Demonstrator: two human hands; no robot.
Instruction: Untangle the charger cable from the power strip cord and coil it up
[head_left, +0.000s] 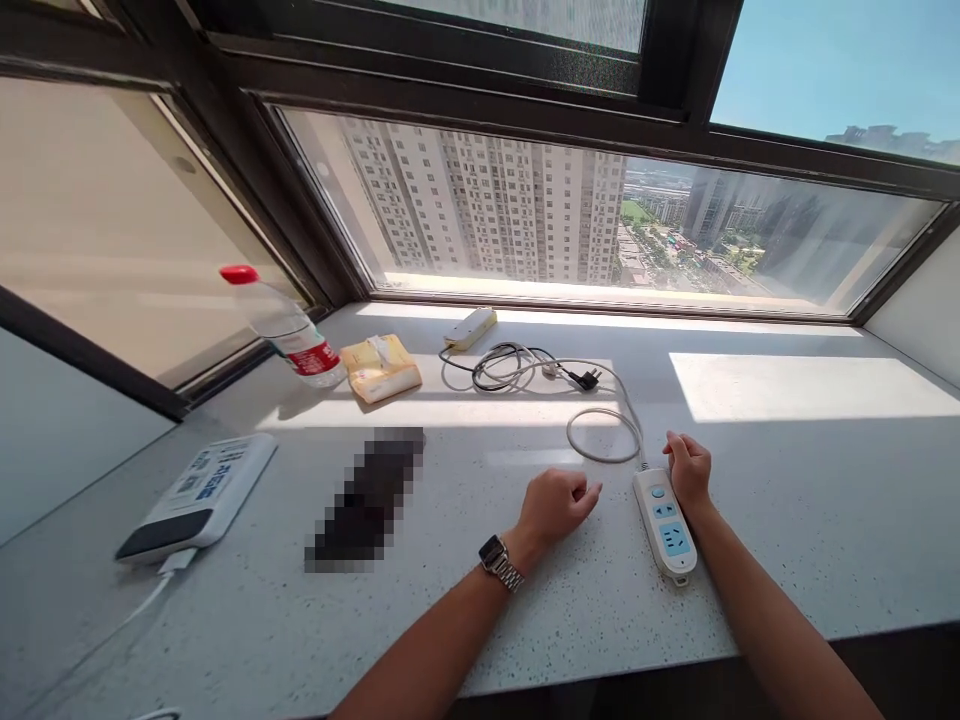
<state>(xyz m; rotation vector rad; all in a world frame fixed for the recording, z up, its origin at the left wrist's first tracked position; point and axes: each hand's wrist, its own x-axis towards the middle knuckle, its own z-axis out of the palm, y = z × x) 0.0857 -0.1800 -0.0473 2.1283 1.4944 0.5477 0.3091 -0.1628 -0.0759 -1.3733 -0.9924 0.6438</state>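
My left hand [556, 503], with a watch [501, 562] on its wrist, rests on the speckled white sill [480, 630]. Its fingers are curled in and nothing shows in them. A white power strip [666, 525] with blue socket faces lies just right of it, a small gap between them. Along the strip's right side sits my right hand [688, 468], fingers curled into a loose fist, close against the strip or touching it. From the strip's far end a grey cable [600, 458] loops back over the sill.
Farther back lie a second power strip [471, 328], coiled cords and a black plug [585, 379]. At left are a tissue pack [381, 370], a red-capped bottle [289, 330], a white device [199, 495] with a cable attached, and a blurred dark object [364, 500]. Windows rise behind.
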